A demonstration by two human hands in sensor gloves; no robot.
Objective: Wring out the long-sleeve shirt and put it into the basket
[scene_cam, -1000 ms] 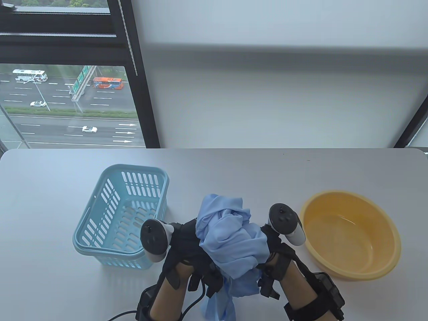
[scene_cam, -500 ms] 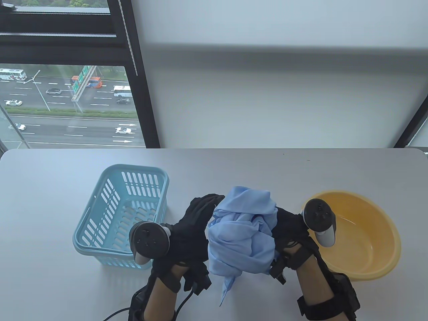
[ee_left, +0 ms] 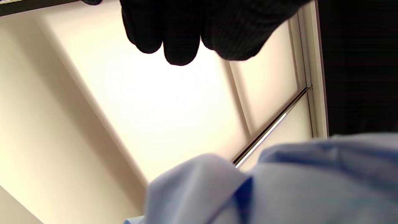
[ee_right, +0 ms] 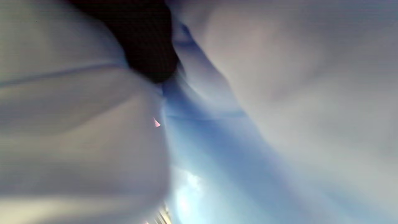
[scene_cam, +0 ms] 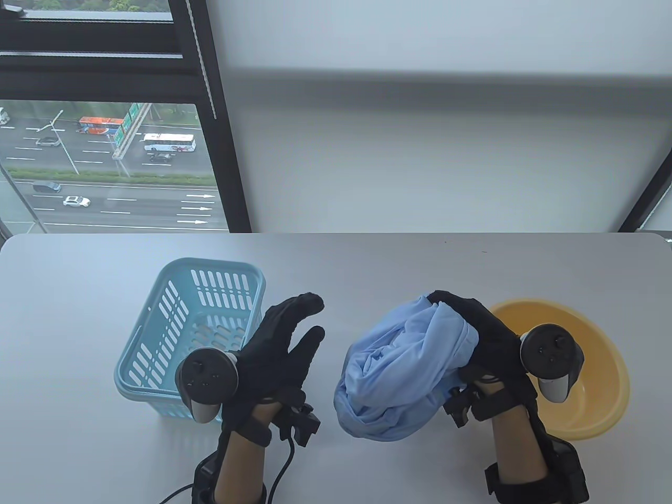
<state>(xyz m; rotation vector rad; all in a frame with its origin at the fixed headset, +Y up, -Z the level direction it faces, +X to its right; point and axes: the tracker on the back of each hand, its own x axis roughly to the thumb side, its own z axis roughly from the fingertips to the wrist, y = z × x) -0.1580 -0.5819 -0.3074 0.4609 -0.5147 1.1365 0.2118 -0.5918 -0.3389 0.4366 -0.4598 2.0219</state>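
The light blue long-sleeve shirt (scene_cam: 399, 373) is bunched into a ball just left of the yellow basin, and I cannot tell whether it touches the table. My right hand (scene_cam: 472, 325) grips its upper right side, fingers curled over the cloth. My left hand (scene_cam: 294, 331) is apart from the shirt, to its left, fingers straight and holding nothing. The light blue slotted basket (scene_cam: 152, 367) stands at the left with nothing inside. The left wrist view shows folds of the shirt (ee_left: 279, 183) below my dark fingertips (ee_left: 182, 46). Blurred blue cloth (ee_right: 217, 149) fills the right wrist view.
A yellow plastic basin (scene_cam: 604, 367) stands at the right, partly behind my right hand. The grey table (scene_cam: 367, 262) runs back to a wall and a window. A black cable (scene_cam: 286, 467) trails from my left wrist.
Both hands held the bunched shirt in the middle. The left hand has let go and opened, staying by the basket. The right hand has carried the shirt rightward toward the basin.
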